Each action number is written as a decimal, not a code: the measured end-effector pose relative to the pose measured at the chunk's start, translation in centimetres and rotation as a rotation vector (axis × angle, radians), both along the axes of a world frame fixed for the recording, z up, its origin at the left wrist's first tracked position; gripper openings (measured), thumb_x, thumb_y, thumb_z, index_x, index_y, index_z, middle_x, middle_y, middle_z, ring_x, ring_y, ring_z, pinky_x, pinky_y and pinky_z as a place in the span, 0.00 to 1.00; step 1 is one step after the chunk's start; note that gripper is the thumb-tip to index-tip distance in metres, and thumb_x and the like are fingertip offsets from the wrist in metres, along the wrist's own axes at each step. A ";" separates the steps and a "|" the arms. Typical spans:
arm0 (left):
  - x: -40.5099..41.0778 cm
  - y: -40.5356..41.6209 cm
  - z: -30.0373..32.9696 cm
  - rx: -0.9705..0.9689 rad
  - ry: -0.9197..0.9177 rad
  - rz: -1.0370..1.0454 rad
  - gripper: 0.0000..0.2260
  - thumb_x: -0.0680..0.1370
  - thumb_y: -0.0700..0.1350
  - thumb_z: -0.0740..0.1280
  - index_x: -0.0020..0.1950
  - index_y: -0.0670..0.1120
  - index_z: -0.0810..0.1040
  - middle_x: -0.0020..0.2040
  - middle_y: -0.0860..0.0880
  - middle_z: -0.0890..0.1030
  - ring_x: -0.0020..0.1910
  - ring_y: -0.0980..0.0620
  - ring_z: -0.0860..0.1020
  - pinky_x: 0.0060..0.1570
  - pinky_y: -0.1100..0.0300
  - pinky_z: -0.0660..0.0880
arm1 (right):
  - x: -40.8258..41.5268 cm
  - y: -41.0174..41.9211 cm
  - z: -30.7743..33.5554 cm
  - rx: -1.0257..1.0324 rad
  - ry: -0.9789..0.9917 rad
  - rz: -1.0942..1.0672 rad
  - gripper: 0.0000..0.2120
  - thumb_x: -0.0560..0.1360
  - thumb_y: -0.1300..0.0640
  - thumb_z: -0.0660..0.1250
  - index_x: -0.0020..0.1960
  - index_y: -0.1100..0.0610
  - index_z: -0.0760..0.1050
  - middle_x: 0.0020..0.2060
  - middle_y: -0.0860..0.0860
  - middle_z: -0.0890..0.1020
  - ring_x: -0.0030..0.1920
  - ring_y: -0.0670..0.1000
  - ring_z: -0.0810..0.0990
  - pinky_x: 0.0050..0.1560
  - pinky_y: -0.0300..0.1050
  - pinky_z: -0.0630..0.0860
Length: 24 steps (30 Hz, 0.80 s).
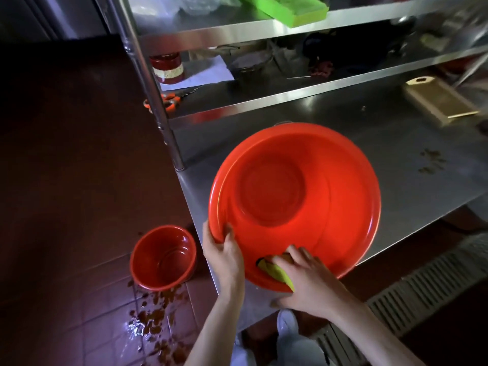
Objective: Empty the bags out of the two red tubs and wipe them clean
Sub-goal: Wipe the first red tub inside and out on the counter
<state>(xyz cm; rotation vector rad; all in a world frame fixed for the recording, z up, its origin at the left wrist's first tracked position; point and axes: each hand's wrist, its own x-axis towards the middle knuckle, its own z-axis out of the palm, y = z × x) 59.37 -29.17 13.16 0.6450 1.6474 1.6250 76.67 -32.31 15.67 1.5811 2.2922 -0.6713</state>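
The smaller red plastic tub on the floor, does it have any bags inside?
No, the smaller red plastic tub shows only its bare glossy inside.

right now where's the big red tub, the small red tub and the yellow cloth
big red tub point(277, 196): head view, its inner bottom
small red tub point(163, 257): head view, its inside, on the floor
yellow cloth point(277, 273): head view, fold under the right hand
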 end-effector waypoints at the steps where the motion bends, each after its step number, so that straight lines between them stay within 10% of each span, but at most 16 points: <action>1: 0.2 -0.1 0.0 -0.012 -0.011 0.007 0.11 0.81 0.36 0.67 0.44 0.52 0.77 0.37 0.54 0.76 0.38 0.54 0.73 0.41 0.57 0.72 | 0.4 0.0 -0.4 0.042 0.004 0.024 0.36 0.66 0.34 0.68 0.71 0.40 0.63 0.60 0.47 0.67 0.63 0.53 0.69 0.58 0.54 0.74; 7: -0.7 2.0 0.5 -0.113 0.019 -0.108 0.17 0.73 0.40 0.69 0.53 0.62 0.82 0.46 0.55 0.85 0.47 0.52 0.82 0.52 0.46 0.79 | 2.3 2.2 -0.5 0.155 0.091 0.117 0.31 0.67 0.44 0.69 0.69 0.38 0.67 0.55 0.46 0.69 0.57 0.54 0.73 0.54 0.52 0.78; 11: -2.4 4.9 2.6 -0.043 0.286 -0.326 0.40 0.69 0.29 0.72 0.79 0.51 0.69 0.69 0.53 0.78 0.65 0.60 0.78 0.61 0.66 0.76 | 3.8 4.0 0.3 0.127 0.159 0.158 0.30 0.70 0.45 0.69 0.71 0.37 0.67 0.57 0.47 0.69 0.60 0.54 0.72 0.59 0.53 0.76; 16: -1.8 9.6 7.7 0.014 0.565 -0.393 0.39 0.76 0.33 0.73 0.82 0.56 0.64 0.75 0.54 0.73 0.72 0.59 0.73 0.73 0.60 0.70 | 6.5 5.8 0.4 0.082 0.163 0.286 0.34 0.70 0.45 0.74 0.73 0.35 0.66 0.61 0.47 0.69 0.63 0.53 0.69 0.61 0.52 0.72; 19: -0.9 11.2 8.9 -0.013 0.781 -0.452 0.36 0.79 0.35 0.72 0.81 0.61 0.65 0.71 0.60 0.76 0.64 0.68 0.77 0.70 0.60 0.73 | 8.3 6.7 -0.2 0.091 0.204 0.358 0.32 0.71 0.42 0.72 0.72 0.35 0.65 0.61 0.48 0.69 0.62 0.55 0.70 0.61 0.54 0.73; 24: 0.1 11.4 9.2 -0.100 0.840 -0.403 0.37 0.81 0.34 0.68 0.78 0.70 0.64 0.67 0.57 0.81 0.55 0.55 0.85 0.62 0.50 0.81 | 9.6 7.8 -1.5 0.033 0.355 0.397 0.29 0.72 0.32 0.67 0.70 0.36 0.65 0.57 0.46 0.70 0.59 0.52 0.72 0.60 0.53 0.73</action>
